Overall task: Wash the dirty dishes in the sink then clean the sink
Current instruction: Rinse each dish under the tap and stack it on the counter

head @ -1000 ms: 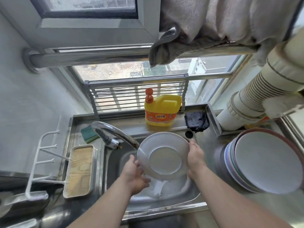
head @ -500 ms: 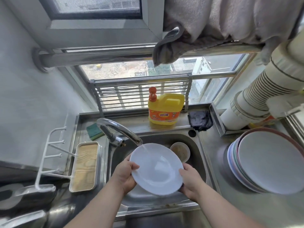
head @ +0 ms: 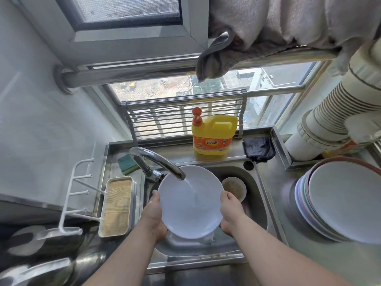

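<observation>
A white plate (head: 185, 209) lies nearly flat over the steel sink (head: 261, 205), under the tap (head: 158, 162). Water runs from the spout onto the plate's middle. My left hand (head: 153, 215) grips the plate's left rim, thumb on top. My right hand (head: 231, 211) grips the right rim the same way. A small dirty bowl (head: 235, 187) sits in the sink behind my right hand. Something pale lies in the sink under the plate, mostly hidden.
A yellow detergent bottle (head: 214, 137) stands on the ledge behind the sink, with a dark cloth (head: 258, 148) to its right and a green sponge (head: 126, 164) to its left. A stack of plates (head: 340, 199) rests on the right counter. A wooden-bottomed tray (head: 117, 207) lies left.
The plate was upright a second ago; I have tipped it flat under the running water and raised it slightly toward the spout. My hands moved to its left and right rims.
</observation>
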